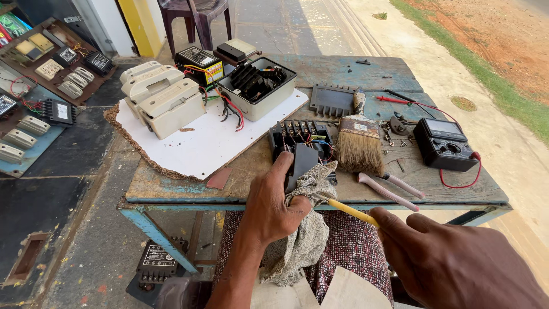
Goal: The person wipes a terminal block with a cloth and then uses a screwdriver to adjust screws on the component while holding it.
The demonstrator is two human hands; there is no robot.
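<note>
**Small black part gripped right at the bench edge — plenty ready to slip**

Going left to right. Far left, off the bench: trays of cream switch housings (22,139) on the ground, well apart, no worry there. Down below the near-left corner, a black finned unit (158,260) on the floor.

On the bench (171,189) itself, white board (200,146) carrying cream fuse boxes (162,100) and an open grey box (260,86) spilling red and black wires. Loose wire ends close to the work, easy to snag with a sleeve or the cloth.

Middle: left hand (271,203) wrapped around a black electrical block (302,163) plus a grey rag (303,229), thumb up along the side. Block sits at the front edge of the bench, just ahead of a black terminal strip (297,134). Grip through cloth looks mushy — could twist out and drop to the floor.

Right hand (452,260) closed in a pinch on a thin yellow-handled tool (346,210), tip buried in the rag by the block. Hard push and a slip, and the point heads straight for the left thumb.

Further right: wide paintbrush (359,143) touching the strip, pink-handled pliers (389,189) just beside, small screws (394,137) scattered loose. Easy to sweep off with an elbow. Far right, black multimeter (445,143) with red lead looping over the edge — snag hazard too.
</note>
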